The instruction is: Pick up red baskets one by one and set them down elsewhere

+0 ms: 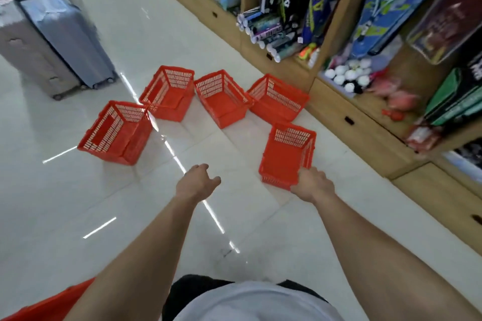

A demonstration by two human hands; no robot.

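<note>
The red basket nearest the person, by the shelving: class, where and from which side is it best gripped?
Probably the near short rim of the nearest basket, from the person's side. It stands upright and open-topped, that edge faces the person, and the right hand is already at its near right corner; the left hand hovers free.

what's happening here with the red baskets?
A person stands over five red baskets on a shop floor beside shelving. The right hand grips the near rim of the nearest basket. The left hand hangs free above the floor tiles, holding nothing. The other four baskets sit in a loose arc beyond.
</note>
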